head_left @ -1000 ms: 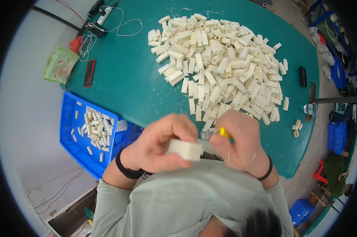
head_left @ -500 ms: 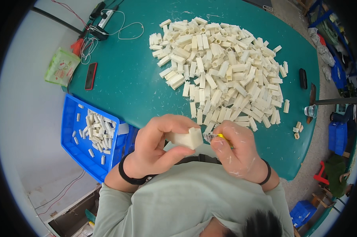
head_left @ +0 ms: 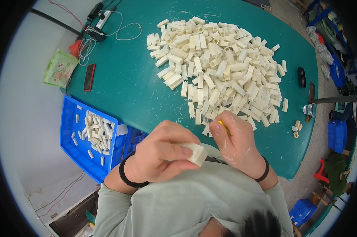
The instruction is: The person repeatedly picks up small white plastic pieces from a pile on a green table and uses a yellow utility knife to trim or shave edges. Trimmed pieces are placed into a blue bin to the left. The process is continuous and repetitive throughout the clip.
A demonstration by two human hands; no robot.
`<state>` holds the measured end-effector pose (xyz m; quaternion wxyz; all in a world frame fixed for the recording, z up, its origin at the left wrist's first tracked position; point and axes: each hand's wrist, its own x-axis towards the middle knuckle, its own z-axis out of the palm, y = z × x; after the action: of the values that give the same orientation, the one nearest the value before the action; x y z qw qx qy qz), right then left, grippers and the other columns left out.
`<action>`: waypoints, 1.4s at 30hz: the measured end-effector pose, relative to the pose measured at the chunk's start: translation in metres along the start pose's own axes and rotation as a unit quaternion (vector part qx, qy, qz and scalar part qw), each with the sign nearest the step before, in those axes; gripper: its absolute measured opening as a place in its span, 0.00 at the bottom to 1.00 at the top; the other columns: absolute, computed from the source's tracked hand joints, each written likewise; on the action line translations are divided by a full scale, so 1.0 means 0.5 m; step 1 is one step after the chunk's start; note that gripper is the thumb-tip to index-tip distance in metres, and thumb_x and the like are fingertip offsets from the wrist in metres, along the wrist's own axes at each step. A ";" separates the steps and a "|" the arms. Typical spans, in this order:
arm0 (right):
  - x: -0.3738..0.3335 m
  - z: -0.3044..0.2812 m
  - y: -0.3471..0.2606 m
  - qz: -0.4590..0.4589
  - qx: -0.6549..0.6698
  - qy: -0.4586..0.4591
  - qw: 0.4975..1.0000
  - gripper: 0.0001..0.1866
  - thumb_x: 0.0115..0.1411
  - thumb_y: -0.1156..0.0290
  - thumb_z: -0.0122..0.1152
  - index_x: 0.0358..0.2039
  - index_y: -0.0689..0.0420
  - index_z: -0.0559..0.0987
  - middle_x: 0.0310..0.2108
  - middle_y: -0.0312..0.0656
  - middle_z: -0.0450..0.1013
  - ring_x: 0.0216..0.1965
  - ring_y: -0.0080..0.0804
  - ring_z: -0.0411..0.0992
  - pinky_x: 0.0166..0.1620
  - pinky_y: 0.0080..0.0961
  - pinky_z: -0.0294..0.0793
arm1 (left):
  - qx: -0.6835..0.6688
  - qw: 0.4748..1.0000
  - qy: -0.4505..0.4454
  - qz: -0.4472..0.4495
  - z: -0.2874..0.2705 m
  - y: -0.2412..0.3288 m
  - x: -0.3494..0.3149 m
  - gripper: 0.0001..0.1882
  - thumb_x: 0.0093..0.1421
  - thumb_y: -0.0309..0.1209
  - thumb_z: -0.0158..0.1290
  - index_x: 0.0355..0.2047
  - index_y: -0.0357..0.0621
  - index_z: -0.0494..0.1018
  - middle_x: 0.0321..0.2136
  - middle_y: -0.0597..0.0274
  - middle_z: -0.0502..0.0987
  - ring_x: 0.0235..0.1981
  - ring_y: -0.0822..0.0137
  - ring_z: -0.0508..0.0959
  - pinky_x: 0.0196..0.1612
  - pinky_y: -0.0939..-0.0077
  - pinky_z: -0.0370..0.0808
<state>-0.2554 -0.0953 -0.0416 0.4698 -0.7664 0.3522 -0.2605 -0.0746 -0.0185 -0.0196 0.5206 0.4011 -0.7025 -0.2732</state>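
As white shavings fleck the green tabletop (head_left: 135, 87), a person at its near edge holds a cream block (head_left: 198, 155) in the left hand (head_left: 162, 152), its grip clamped on the piece with thumb and fingers, one end showing. The block is just over the near edge, in front of the person's shirt (head_left: 186, 193). The right hand (head_left: 239, 138), its grip closed around a yellow tool (head_left: 224, 127), is near the block but apart from it; the tool's tip is blurred. Shavings cling to the back of that hand.

A broad pile (head_left: 222, 67) of similar blocks spreads from near the far edge toward the near one. Close to the right edge are a black case (head_left: 301, 77), a clear cup (head_left: 309, 110) and a small cluster (head_left: 297, 127) of cream pieces, the cluster nearest the near right corner. A phone (head_left: 89, 77) lies by the left edge, with a power strip (head_left: 103, 19) at the far left corner. Beside the left edge, a blue bin (head_left: 77, 148) holds more pale pieces, loosely heaped.
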 end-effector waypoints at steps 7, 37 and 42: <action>-0.004 -0.003 -0.013 -0.046 0.193 -0.037 0.979 0.14 0.55 0.64 0.60 0.27 0.62 0.69 0.17 0.39 0.64 0.18 0.26 0.60 0.22 0.22 0.59 | -0.078 0.988 0.105 -0.083 0.017 -0.002 -0.013 0.20 0.45 0.18 0.61 0.38 0.39 0.66 0.34 0.53 0.73 0.35 0.59 0.74 0.38 0.72 0.69; -0.013 0.001 -0.016 0.014 0.302 -0.049 0.952 0.08 0.58 0.72 0.56 0.32 0.62 0.68 0.20 0.33 0.64 0.20 0.15 0.56 0.23 0.14 0.57 | -0.170 0.979 0.054 -0.095 0.022 -0.012 -0.024 0.21 0.48 0.16 0.58 0.41 0.39 0.62 0.40 0.51 0.70 0.40 0.63 0.73 0.41 0.74 0.70; -0.006 -0.003 -0.026 0.003 0.314 -0.038 0.949 0.08 0.57 0.77 0.53 0.38 0.63 0.73 0.24 0.37 0.68 0.23 0.18 0.61 0.27 0.16 0.61 | -0.278 0.948 0.027 -0.149 0.020 -0.008 -0.031 0.23 0.50 0.17 0.57 0.43 0.39 0.59 0.42 0.52 0.69 0.43 0.65 0.72 0.44 0.72 0.71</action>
<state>-0.2545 -0.0895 -0.0292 0.7003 -0.5886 0.2370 -0.3271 -0.0809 -0.0081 -0.0339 0.5835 0.3479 -0.5163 -0.5215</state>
